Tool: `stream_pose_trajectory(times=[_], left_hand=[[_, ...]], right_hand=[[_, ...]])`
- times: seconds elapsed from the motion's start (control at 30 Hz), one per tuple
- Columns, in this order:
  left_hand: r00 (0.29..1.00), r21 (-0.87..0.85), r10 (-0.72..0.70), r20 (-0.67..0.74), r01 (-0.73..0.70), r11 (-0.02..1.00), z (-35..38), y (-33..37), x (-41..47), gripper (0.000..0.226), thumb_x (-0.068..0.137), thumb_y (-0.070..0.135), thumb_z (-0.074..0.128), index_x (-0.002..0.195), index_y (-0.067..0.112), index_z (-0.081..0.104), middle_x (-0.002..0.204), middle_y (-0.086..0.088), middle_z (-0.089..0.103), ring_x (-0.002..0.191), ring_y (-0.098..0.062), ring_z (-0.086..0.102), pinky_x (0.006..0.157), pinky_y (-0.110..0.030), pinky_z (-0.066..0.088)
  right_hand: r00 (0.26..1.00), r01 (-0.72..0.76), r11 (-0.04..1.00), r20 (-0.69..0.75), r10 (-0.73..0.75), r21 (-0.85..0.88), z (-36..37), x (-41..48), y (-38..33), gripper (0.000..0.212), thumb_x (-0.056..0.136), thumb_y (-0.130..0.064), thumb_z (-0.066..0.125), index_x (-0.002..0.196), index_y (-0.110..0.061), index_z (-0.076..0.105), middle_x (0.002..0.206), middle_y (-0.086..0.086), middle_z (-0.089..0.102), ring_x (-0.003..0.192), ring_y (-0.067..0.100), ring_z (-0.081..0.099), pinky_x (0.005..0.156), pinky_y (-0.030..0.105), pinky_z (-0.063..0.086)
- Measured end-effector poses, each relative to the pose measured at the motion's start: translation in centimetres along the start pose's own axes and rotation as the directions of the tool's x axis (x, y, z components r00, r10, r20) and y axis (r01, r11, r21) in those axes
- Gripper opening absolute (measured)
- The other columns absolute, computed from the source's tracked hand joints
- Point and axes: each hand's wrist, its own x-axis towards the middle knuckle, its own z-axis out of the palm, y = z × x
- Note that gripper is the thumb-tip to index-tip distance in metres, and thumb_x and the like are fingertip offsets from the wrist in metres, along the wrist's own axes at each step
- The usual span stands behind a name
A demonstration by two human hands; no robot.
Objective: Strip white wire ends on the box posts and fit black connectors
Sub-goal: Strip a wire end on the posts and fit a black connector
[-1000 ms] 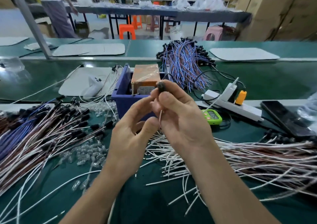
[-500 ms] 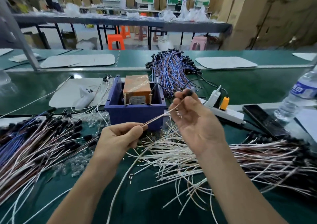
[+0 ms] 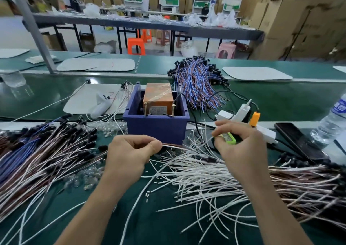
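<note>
My left hand [image 3: 131, 154] pinches one end of a thin brown-and-white wire [image 3: 174, 147] that runs right, just in front of the blue box [image 3: 155, 128]. Inside the box sits an orange block [image 3: 158, 94] with two brass posts [image 3: 145, 109] at its front. My right hand [image 3: 241, 145] hovers over the pile of loose white wires [image 3: 196, 173], its thumb and fingertips closed on one white wire [image 3: 206, 127] that sticks up. Its fingers partly hide a green timer [image 3: 231, 140].
Finished wires with black connectors [image 3: 37, 151] lie at the left, and more [image 3: 309, 179] at the right. Small clear parts [image 3: 84, 177] and cut white bits dot the mat. Behind are a blue-brown bundle [image 3: 196, 83], a power strip [image 3: 262, 130], a phone [image 3: 299, 141] and a water bottle [image 3: 333, 119].
The right hand has let go of the wire's black connector end and dropped onto the white wire pile. The left hand has lowered with the wire it pinches.
</note>
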Motion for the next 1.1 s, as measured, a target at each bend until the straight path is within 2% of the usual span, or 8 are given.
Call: stream_pose_trajectory(times=[0.1,0.2,0.47,0.6,0.77,0.93,1.03,1.1], left_hand=[[0.994,0.005,0.092,0.056,-0.093,0.996,1.0,0.3,-0.7,0.019,0.081,0.015,0.085,0.075,0.033,0.083,0.048,0.014,0.061,0.043,0.004,0.049,0.046,-0.007,0.035],[0.989,0.013,0.133,0.07,-0.135,0.991,1.3,0.2,-0.8,0.018,0.083,0.017,0.083,0.079,0.034,0.083,0.056,0.012,0.068,0.049,0.005,0.052,0.05,-0.009,0.038],[0.989,-0.309,-0.145,-0.014,0.134,0.941,-0.7,-0.9,1.1,0.011,0.082,0.017,0.08,0.088,0.024,0.085,0.059,-0.001,0.063,0.049,-0.01,0.048,0.051,-0.018,0.045],[0.934,-0.767,-0.293,0.205,0.339,0.544,-3.6,-1.2,1.9,0.014,0.081,0.017,0.073,0.085,0.007,0.082,0.067,-0.007,0.063,0.049,-0.01,0.056,0.06,-0.019,0.057],[0.912,-0.915,0.081,0.401,0.394,0.088,-6.0,-2.0,1.9,0.017,0.083,0.005,0.071,0.098,0.002,0.077,0.086,-0.01,0.075,0.069,-0.014,0.072,0.092,-0.03,0.058],[0.973,-0.911,-0.13,0.19,0.224,0.347,-5.0,-1.9,2.4,0.056,0.038,0.006,0.105,0.089,0.015,0.082,0.085,-0.002,0.078,0.072,-0.007,0.075,0.081,-0.026,0.062],[0.953,-0.931,-0.258,0.157,0.23,0.284,-4.7,-2.0,2.8,0.014,0.068,0.019,0.089,0.08,0.016,0.081,0.08,0.0,0.075,0.068,-0.007,0.073,0.079,-0.027,0.062],[0.936,-0.925,-0.315,0.154,0.249,0.287,-4.8,-2.0,3.1,0.013,0.082,0.023,0.071,0.078,0.016,0.081,0.091,-0.003,0.076,0.08,-0.012,0.075,0.082,-0.033,0.063]], right_hand=[[0.948,0.109,0.987,0.286,-0.139,0.12,2.5,-1.1,-2.9,0.029,0.083,-0.013,0.07,0.099,-0.035,0.079,0.1,-0.025,0.073,0.102,-0.006,0.066,0.089,0.005,0.045],[0.841,-0.013,0.982,0.533,-0.092,0.191,5.1,-1.9,-4.2,0.034,0.091,-0.011,0.06,0.113,-0.034,0.075,0.097,-0.02,0.076,0.091,-0.004,0.07,0.083,0.012,0.053],[0.977,-0.099,0.969,0.205,0.051,0.228,6.1,-0.4,-3.0,0.024,0.086,-0.018,0.076,0.071,-0.037,0.077,0.062,-0.017,0.07,0.054,0.003,0.061,0.052,0.016,0.044],[0.999,-0.045,0.993,-0.016,0.047,0.105,5.1,0.2,-2.5,0.016,0.087,-0.018,0.076,0.077,-0.03,0.079,0.065,-0.025,0.069,0.057,0.003,0.064,0.052,0.02,0.047],[1.0,-0.012,1.0,-0.023,0.012,-0.019,4.8,0.9,-2.4,0.016,0.086,-0.017,0.076,0.075,-0.029,0.077,0.062,-0.021,0.068,0.057,0.005,0.064,0.054,0.03,0.054],[0.991,0.003,0.995,0.13,0.01,-0.098,5.2,1.0,-2.8,0.017,0.083,-0.022,0.073,0.068,-0.031,0.074,0.058,-0.02,0.065,0.056,0.008,0.061,0.054,0.028,0.049],[0.95,-0.059,0.991,0.297,0.091,-0.116,5.3,1.5,-3.1,0.019,0.084,-0.025,0.072,0.07,-0.037,0.075,0.058,-0.019,0.067,0.049,0.006,0.057,0.051,0.025,0.041],[0.957,-0.184,0.976,0.247,0.15,0.12,5.1,2.0,-3.3,0.025,0.087,-0.017,0.073,0.074,-0.038,0.078,0.063,-0.01,0.073,0.048,0.01,0.059,0.053,0.031,0.047]])
